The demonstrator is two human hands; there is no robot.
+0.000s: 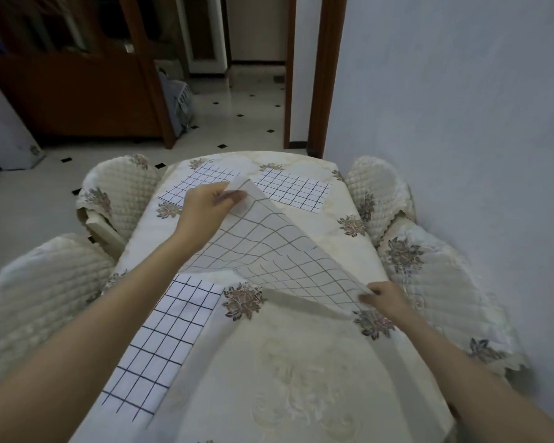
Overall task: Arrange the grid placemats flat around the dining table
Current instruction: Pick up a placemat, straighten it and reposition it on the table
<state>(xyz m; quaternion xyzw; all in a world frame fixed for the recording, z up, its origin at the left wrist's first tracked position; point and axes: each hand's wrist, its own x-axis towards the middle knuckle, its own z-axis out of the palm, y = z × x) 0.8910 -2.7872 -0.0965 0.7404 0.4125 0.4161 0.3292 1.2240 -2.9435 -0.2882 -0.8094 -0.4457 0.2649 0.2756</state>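
My left hand point(205, 204) pinches the far corner of a grid placemat point(269, 251) between thumb and curled fingers, and my right hand point(386, 298) pinches its near right corner, so the mat hangs lifted and sagging between them above the cream floral tablecloth point(285, 362). Beyond my left fingers two more grid placemats lie flat, one just behind them point(199, 182) and one to their right point(296, 190); a fourth point(160, 346) lies flat below my left forearm, well left of my right fingers.
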